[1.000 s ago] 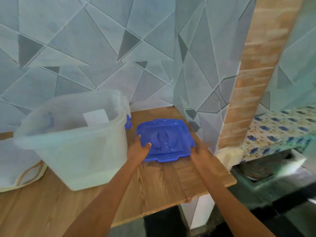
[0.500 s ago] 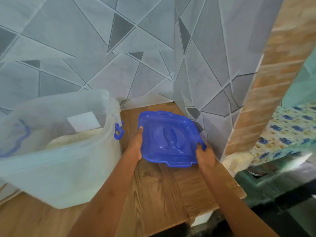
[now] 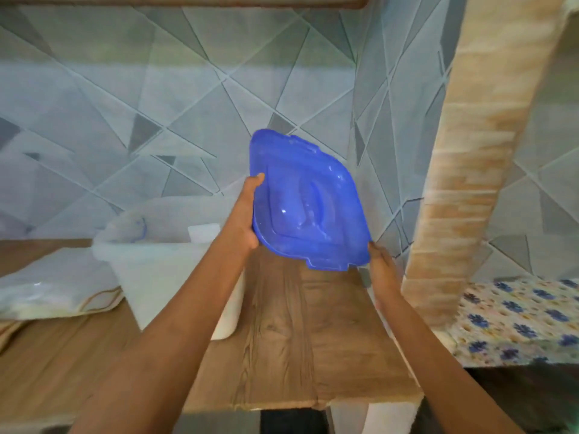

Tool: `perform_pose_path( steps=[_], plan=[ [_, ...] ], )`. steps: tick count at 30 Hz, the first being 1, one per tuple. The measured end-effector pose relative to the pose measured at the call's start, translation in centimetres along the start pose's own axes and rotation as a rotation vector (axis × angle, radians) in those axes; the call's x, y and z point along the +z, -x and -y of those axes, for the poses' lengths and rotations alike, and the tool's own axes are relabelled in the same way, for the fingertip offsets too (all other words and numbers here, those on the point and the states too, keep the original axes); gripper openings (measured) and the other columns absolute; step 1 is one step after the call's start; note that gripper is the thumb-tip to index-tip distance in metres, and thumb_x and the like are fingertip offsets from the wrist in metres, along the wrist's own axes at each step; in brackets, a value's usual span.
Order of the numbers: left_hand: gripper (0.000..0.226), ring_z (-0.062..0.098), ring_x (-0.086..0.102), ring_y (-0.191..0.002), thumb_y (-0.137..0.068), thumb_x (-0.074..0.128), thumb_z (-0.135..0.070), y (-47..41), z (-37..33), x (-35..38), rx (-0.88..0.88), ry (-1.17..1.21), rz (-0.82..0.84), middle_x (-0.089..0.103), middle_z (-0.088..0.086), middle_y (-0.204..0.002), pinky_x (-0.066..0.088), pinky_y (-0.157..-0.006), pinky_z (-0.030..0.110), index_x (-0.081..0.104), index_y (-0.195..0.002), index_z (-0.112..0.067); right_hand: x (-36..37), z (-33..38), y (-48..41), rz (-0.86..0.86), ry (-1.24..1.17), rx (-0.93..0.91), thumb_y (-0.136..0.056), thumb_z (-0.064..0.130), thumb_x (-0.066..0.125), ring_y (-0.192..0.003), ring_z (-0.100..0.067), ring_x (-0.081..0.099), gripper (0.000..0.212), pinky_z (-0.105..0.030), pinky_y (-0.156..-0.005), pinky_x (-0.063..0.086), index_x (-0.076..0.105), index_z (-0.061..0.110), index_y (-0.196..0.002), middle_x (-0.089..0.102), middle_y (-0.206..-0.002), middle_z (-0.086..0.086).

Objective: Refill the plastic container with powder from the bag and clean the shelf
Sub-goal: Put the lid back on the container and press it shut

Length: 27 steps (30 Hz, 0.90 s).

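Looks like the closing step. You hold the lid (image 3: 308, 208) clear of the shelf (image 3: 282, 339), tipped toward the wall above its right back corner. Your left hand (image 3: 246, 220) pinches the left rim, thumb on top. Your right hand (image 3: 380, 264) grips the lower right corner, fingers mostly hidden. The container (image 3: 156, 267) stands open by the shelf's back edge, with the bag (image 3: 53, 286) at its left. Next: swing the lid left, level it, align corners, press down. One second ago the lid lay flat on the shelf; now it's lifted and tilted.

Container (image 3: 163, 264) on shelf (image 3: 282, 339), bag (image 3: 53, 283) left.
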<state>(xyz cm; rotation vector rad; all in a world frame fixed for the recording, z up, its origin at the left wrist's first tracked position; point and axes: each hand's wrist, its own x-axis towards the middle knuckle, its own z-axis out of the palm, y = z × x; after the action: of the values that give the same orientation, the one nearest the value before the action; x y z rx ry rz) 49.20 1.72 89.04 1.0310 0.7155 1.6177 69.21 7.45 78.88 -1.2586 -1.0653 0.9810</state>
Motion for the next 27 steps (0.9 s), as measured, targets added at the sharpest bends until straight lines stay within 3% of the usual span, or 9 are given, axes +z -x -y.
perform_pose_path(
  steps=[1,4,6,8,10,13,15,22,27],
  plan=[
    [0.038,0.015,0.07,-0.086,-0.098,0.029,-0.033,0.5,-2.2,-0.1,0.069,-0.028,-0.01,0.075,0.0,-0.091,0.057,-0.071,0.027,0.059,-0.111,-0.015,0.5,1.1,0.1,0.034,-0.004,-0.037,-0.098,0.024,0.042,-0.103,-0.015,0.049,0.034,-0.027,-0.081,0.04,0.055,0.004,-0.122,0.056,-0.109,-0.006],
    [0.036,0.014,0.069,-0.094,-0.098,0.032,-0.034,2.1,-9.1,-1.5,0.24,-0.176,-0.093,0.074,-0.002,-0.098,0.056,-0.078,0.027,0.058,-0.115,-0.017,2.7,3.9,1.1,0.136,0.055,-0.122,-0.098,0.035,0.037,-0.128,-0.023,0.044,0.045,-0.036,-0.11,0.032,0.044,0.012,-0.136,0.049,-0.137,-0.008],
    [0.039,0.016,0.067,-0.102,-0.093,0.043,-0.04,3.2,-13.2,-3.1,0.322,-0.313,-0.178,0.072,0.0,-0.109,0.055,-0.085,0.03,0.06,-0.118,-0.016,4.5,5.1,2.1,0.222,0.111,-0.141,-0.095,0.049,0.034,-0.136,-0.027,0.037,0.055,-0.043,-0.116,0.024,0.038,0.02,-0.141,0.04,-0.148,-0.004],
    [0.056,0.021,0.066,-0.106,-0.074,0.061,-0.051,4.2,-16.4,-4.5,0.332,-0.458,-0.294,0.068,0.005,-0.117,0.052,-0.091,0.035,0.063,-0.117,-0.015,6.6,6.3,3.2,0.305,0.081,-0.142,-0.096,0.047,0.032,-0.138,-0.027,0.034,0.054,-0.041,-0.117,0.023,0.034,0.018,-0.142,0.035,-0.15,-0.004],
    [0.055,0.021,0.07,-0.09,-0.061,0.068,-0.052,4.8,-18.4,-6.0,0.324,-0.58,-0.395,0.071,0.005,-0.106,0.055,-0.082,0.035,0.068,-0.102,-0.016,8.7,7.1,4.1,0.354,0.009,-0.129,-0.099,0.037,0.034,-0.138,-0.024,0.033,0.049,-0.038,-0.116,0.023,0.032,0.015,-0.143,0.033,-0.151,-0.004],
    [0.031,0.011,0.068,-0.064,-0.079,0.066,-0.041,5.1,-19.9,-8.2,0.325,-0.728,-0.472,0.068,0.005,-0.086,0.056,-0.059,0.025,0.065,-0.091,-0.012,11.8,7.5,4.8,0.391,0.017,-0.156,-0.1,0.034,0.034,-0.137,-0.024,0.034,0.048,-0.036,-0.113,0.025,0.032,0.014,-0.143,0.035,-0.15,-0.005],
    [0.027,0.012,0.068,-0.063,-0.084,0.063,-0.038,5.1,-20.5,-10.3,0.321,-0.758,-0.503,0.067,0.003,-0.081,0.056,-0.056,0.023,0.064,-0.088,-0.011,13.6,7.9,5.3,0.388,0.023,-0.165,-0.1,0.034,0.034,-0.136,-0.025,0.035,0.048,-0.035,-0.112,0.026,0.032,0.013,-0.143,0.035,-0.15,-0.006],
    [0.041,0.023,0.066,-0.077,-0.081,0.063,-0.042,3.4,-22.3,-17.8,0.301,-0.821,-0.409,0.067,0.007,-0.088,0.057,-0.058,0.025,0.062,-0.101,-0.005,18.7,7.7,6.0,0.321,-0.001,-0.105,-0.1,0.036,0.034,-0.136,-0.025,0.035,0.049,-0.036,-0.111,0.027,0.03,0.016,-0.144,0.035,-0.15,-0.005],
    [0.053,0.015,0.061,-0.071,-0.055,0.065,-0.054,1.3,-22.0,-20.4,0.225,-1.091,-0.124,0.064,0.001,-0.083,0.049,-0.067,0.029,0.064,-0.092,-0.016,22.0,7.6,5.2,0.208,0.001,-0.07,-0.099,0.037,0.032,-0.135,-0.026,0.036,0.05,-0.039,-0.113,0.027,0.032,0.016,-0.144,0.036,-0.15,-0.005]
  ],
)
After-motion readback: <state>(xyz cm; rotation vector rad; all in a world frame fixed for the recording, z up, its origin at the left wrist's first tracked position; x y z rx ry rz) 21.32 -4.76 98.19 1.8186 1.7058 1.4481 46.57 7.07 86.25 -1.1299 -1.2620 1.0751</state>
